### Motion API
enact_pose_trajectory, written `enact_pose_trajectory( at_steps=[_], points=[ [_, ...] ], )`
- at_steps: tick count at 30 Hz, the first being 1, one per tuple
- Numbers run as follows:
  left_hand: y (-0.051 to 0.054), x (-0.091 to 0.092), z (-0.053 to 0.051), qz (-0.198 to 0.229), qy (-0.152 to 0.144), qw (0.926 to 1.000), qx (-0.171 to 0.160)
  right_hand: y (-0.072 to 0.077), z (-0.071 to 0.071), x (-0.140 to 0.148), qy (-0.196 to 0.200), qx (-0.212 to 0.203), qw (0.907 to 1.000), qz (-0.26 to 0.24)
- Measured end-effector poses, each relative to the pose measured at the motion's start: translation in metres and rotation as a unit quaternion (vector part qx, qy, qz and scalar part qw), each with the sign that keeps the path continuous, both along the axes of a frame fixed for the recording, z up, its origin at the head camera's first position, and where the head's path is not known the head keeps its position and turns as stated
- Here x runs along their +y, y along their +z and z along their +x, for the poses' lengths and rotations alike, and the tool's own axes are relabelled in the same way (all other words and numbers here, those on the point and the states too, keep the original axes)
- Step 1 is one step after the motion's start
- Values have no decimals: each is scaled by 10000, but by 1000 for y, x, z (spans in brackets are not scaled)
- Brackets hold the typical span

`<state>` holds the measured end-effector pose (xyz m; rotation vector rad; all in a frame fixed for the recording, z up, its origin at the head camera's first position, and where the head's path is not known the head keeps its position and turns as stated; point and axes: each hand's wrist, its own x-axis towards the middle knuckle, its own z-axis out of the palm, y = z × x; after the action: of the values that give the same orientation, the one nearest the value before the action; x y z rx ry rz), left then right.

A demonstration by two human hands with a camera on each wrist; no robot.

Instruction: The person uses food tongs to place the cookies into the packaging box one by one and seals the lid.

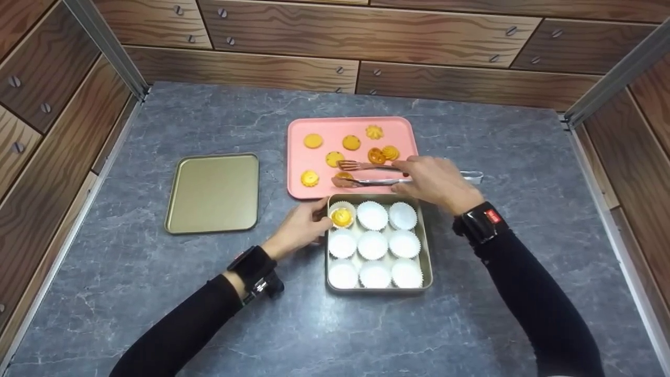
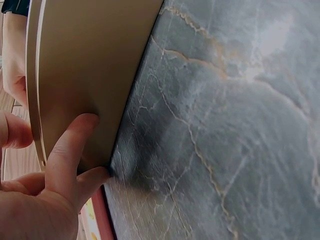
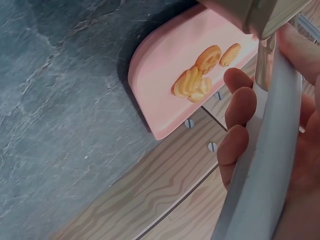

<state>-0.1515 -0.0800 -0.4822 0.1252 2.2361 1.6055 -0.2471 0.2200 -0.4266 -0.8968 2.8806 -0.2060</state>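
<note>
In the head view my right hand (image 1: 437, 183) grips metal tongs (image 1: 379, 182) over the pink tray (image 1: 298, 128); the tips are at a round yellow piece (image 1: 344, 177) near the tray's front edge. The tongs' handle (image 3: 272, 150) fills the right wrist view, fingers curled round it. My left hand (image 1: 301, 228) holds the left wall of a square tin (image 1: 428, 262), thumb at the rim and fingers (image 2: 70, 147) against the outer side. White paper cups (image 1: 372, 245) stand in rows inside; the back left one holds a yellow pastry piece (image 1: 342, 217).
Several yellow pieces, among them a flower-shaped one (image 1: 374, 131) and a plain disc (image 1: 313, 141), lie on the pink tray behind the tin. A flat gold lid (image 1: 213, 193) lies at the left. Wood-patterned walls (image 1: 293, 31) border the grey table (image 1: 471, 324).
</note>
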Motion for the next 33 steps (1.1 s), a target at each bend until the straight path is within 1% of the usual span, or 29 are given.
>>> enact_pose_trajectory(
  at_steps=[4,8,11,15,19,23,26,33],
  points=[
    [-1,-1,0,-65,21,10000,-37,-3,-2,3,78,-42,10000,-32],
    [-2,0,0,-89,42,9999,-24,-8,-4,7,238,-22,9995,-193],
    [-3,0,0,-66,28,10000,50,-11,-4,9,388,154,9985,-348],
    [-3,-1,0,0,-13,9999,133,-14,-2,10,477,406,9971,-433],
    [-3,0,0,102,-18,9999,111,-15,0,11,404,508,9968,-468],
    [-3,0,0,144,-51,9999,60,-15,3,13,282,473,9973,-489],
    [-3,0,0,120,-59,9999,25,-15,5,15,225,410,9976,-508],
    [-1,0,0,7,-91,9999,92,-9,9,21,47,414,9974,-584]
  ],
)
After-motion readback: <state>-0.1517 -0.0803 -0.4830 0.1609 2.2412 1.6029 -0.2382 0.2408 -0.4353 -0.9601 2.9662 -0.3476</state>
